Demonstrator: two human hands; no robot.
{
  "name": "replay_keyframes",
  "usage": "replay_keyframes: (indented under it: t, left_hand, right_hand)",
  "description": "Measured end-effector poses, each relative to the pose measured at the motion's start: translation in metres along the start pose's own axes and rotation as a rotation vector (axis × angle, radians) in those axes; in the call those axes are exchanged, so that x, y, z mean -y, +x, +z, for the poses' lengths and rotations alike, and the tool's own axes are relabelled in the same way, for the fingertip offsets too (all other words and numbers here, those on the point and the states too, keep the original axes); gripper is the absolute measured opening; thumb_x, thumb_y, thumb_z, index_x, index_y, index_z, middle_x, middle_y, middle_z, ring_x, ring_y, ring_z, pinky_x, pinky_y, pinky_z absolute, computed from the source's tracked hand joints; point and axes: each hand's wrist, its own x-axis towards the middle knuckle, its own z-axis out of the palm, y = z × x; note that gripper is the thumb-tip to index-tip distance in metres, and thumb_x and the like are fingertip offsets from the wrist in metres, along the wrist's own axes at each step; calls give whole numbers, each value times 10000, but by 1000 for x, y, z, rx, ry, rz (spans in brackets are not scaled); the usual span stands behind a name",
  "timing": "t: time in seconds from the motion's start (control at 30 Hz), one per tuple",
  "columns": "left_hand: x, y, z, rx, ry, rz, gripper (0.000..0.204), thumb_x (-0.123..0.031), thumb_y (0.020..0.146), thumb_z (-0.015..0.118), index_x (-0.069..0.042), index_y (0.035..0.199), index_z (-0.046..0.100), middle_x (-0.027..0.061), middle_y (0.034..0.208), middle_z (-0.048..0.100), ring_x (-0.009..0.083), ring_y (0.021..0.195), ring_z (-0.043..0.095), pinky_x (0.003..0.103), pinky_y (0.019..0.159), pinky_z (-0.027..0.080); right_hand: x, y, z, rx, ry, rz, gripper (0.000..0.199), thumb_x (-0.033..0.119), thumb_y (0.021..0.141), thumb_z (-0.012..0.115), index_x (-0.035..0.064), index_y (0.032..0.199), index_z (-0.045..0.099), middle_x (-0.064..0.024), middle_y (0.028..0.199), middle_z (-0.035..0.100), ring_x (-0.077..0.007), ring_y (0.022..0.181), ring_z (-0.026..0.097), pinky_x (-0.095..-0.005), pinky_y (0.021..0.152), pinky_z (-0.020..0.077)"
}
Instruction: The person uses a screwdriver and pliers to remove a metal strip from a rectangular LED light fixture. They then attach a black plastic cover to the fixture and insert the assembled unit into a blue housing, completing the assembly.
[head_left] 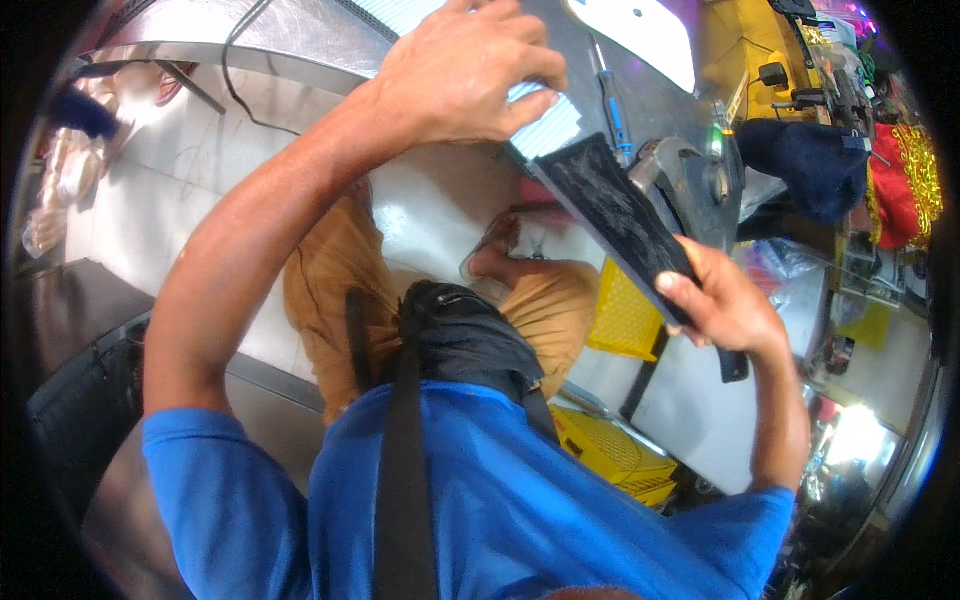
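Observation:
A long flat panel slants across the work surface. Its upper stretch is white and finely ribbed, and a dark cloth-like black piece [622, 205] covers or continues its lower stretch. My right hand [725, 305] grips the lower end of the black piece, thumb on top and fingers underneath. My left hand [470, 75] is bent over the white ribbed part [550, 128], its fingers curled and its thumb along the ribs; part of its grip is hidden. Close by, a screwdriver [612, 110] with a blue handle lies beside a curved grey metal tool [672, 165].
A white plate [640, 35] lies on the grey work surface at the top. Yellow crates [625, 315] stand below it at the right. A dark cable [230, 75] hangs at the upper left. Dark blue cloth [805, 165] and red-gold fabric [905, 190] are at the right.

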Motion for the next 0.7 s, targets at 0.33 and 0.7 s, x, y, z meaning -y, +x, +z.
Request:
replay_keyframes:
  t: [0.33, 0.7]
  left_hand:
    - [4, -12, 16, -84, 179, 13, 212, -350, 967, 635, -241, 1110, 747, 6, 1059, 656, 220, 1124, 581, 468, 1058, 420]
    - [6, -12, 18, -59, 200, 2, 221, -370, 986, 615, -250, 1120, 743, 7, 1058, 653, 222, 1128, 579, 479, 1068, 418]
  right_hand:
    - [-15, -24, 28, -216, -319, -269, 180, 200, 1001, 619, 36, 974, 551, -229, 673, 531, -484, 669, 563, -511, 596, 436]
    - [-21, -8, 45, -473, -455, -271, 151, 172, 1001, 612, 48, 994, 526, -223, 732, 593, -477, 703, 614, -535, 614, 471]
